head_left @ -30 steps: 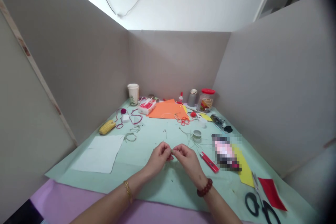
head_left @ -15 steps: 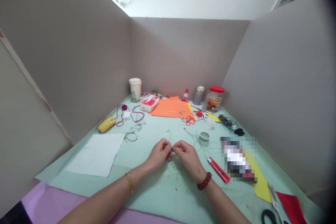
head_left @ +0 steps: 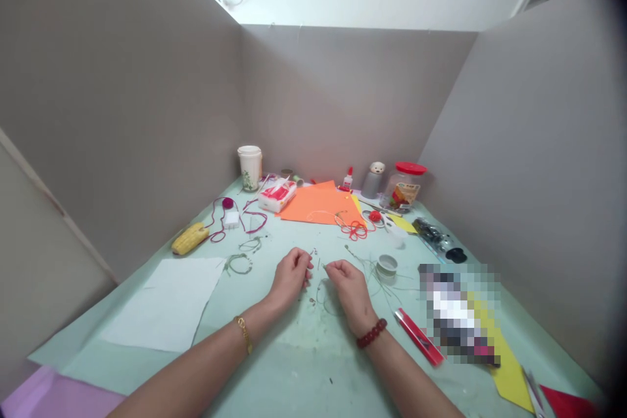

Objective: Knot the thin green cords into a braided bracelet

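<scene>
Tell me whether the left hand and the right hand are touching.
Apart: the head view shows a plain gap of pale green mat between the fingertips of the left hand and the right hand.

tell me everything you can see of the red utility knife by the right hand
The red utility knife lies flat on the pale green mat, slanting away from the viewer and to the left, out to the right of the right hand and not held. Its long, narrow body looks like red plastic, with a pale strip along its length. The view does not show clearly whether a blade is out. A pixelated patch sits just to its right; whether they touch cannot be told.
</scene>
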{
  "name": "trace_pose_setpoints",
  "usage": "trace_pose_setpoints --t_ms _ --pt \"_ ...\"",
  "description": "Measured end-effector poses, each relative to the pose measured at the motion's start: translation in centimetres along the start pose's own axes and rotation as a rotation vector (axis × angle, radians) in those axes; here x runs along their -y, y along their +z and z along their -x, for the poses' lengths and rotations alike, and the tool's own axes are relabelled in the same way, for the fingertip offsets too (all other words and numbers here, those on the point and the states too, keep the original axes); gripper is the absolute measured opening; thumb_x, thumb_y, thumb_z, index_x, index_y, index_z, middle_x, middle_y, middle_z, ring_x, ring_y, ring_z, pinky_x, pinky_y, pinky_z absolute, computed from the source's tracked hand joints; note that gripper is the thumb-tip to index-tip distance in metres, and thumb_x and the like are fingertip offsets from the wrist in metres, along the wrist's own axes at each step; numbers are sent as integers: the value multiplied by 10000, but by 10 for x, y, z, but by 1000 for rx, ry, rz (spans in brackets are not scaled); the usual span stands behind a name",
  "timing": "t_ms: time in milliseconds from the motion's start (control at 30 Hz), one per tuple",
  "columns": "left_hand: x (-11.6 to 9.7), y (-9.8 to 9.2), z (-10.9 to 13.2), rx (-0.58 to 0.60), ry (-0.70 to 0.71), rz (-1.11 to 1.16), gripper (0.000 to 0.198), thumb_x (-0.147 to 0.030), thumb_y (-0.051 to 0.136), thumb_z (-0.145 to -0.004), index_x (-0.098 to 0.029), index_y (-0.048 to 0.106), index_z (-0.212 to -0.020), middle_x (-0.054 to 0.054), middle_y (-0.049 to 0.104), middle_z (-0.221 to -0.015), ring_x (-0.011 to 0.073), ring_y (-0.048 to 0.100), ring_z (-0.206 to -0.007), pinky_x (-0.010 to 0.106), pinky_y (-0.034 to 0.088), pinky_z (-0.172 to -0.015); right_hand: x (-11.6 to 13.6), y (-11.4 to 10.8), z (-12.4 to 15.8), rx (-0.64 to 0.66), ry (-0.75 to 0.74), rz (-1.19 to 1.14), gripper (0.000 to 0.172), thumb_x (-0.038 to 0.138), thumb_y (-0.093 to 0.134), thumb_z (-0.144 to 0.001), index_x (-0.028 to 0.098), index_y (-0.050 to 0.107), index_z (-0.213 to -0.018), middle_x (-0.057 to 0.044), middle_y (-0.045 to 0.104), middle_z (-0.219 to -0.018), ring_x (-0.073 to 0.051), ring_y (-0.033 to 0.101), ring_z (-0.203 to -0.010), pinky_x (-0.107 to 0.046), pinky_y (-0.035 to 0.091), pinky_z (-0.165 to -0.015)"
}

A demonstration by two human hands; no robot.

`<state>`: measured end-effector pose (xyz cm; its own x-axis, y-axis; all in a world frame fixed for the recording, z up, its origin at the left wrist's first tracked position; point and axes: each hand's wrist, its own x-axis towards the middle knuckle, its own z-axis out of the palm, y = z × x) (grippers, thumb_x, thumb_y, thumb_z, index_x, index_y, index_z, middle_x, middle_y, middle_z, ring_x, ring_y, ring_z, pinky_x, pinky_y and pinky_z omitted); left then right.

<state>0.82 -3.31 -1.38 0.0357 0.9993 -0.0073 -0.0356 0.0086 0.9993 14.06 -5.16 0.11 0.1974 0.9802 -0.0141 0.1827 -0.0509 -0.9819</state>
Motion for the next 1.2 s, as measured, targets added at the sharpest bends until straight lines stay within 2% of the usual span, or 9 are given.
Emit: trace_pose_setpoints --t_ms 67,200,600,833,1033,1200 --pt "-1 -1 -9 -48 -8 -36 254 -422 476 -791 -172 509 -768 3 571 -707 57 473 -462 166 368 -407 1 4 -6 -21 45 -38 165 326 563 -672 163 535 -664 63 409 -495 -80 296 -446 -222 243 -429" --pt "-3 -2 -18 -35 -34 -62 215 -378 466 -791 -169 515 -775 6 579 -696 54 462 -442 166 373 -402 2 9 -13 -23 80 -53 156 319 561 -668 169 524 -646 79 359 -450 -74 267 -414 -224 226 -408" --pt "-2 4 -21 52 -46 -183 210 -368 448 -782 -176 523 -746 27 610 -737 90 517 -518 177 358 -409 -3 13 -19 -42 86 -33 142 308 543 -660 175 510 -625 78 365 -446 -77 276 -412 -225 233 -397" --pt "-2 5 -23 72 -42 -215 217 -380 451 -779 -178 524 -747 26 616 -742 90 515 -521 176 348 -421 -4 14 -21 -70 71 -7 151 309 551 -635 167 518 -599 56 420 -470 -86 312 -447 -221 252 -409" --pt "-2 8 -27 76 9 -324 304 -483 457 -777 -194 524 -711 14 602 -665 116 512 -490 207 353 -397 -6 14 -23 -76 68 7 161 317 546 -644 165 523 -596 51 430 -478 -89 318 -457 -221 255 -419" --pt "-2 11 -29 68 15 -344 210 -383 473 -765 -198 494 -667 -21 543 -546 95 451 -413 205 338 -389 -6 14 -23 -71 69 16 153 310 537 -654 165 527 -605 57 417 -464 -86 311 -442 -224 253 -424"
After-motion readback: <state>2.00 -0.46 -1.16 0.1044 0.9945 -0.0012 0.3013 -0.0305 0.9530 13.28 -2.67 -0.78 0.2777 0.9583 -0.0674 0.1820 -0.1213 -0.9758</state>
